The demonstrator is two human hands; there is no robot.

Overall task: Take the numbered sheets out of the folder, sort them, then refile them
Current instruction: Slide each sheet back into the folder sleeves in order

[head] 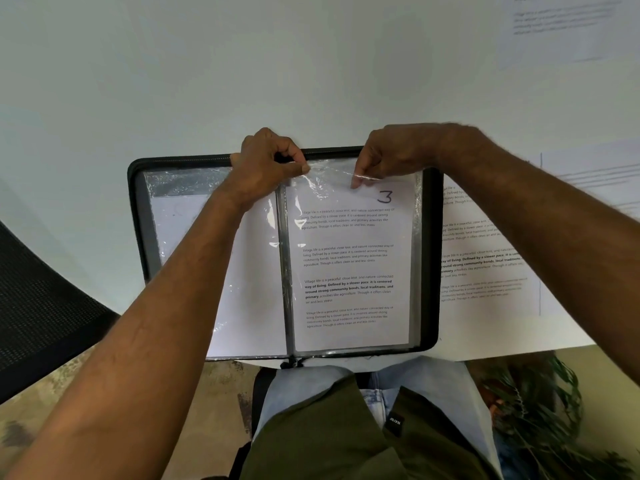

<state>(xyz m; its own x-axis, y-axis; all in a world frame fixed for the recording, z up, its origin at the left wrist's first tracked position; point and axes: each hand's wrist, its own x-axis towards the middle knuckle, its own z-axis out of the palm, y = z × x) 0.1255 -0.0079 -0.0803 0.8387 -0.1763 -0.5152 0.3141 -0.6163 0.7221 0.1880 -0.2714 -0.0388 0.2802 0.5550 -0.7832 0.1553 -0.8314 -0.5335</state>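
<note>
Your left hand (265, 161) and right hand (384, 157) each pinch the top edge of the clear sleeve (349, 265), which holds a sheet (346, 237) marked "3" in the open folder (431, 258) on the table (173, 81). Your left forearm covers much of the left page. More sheets (485, 258) lie just right of the folder, with legible text beginning "Village life is a peaceful, close-knit…".

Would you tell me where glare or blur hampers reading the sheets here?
Head view: glare streaks the clear plastic sleeve pinched by the left hand and right hand; the white sheet marked 3 reads sharply; the loose sheet at far top right is blurred.
</note>
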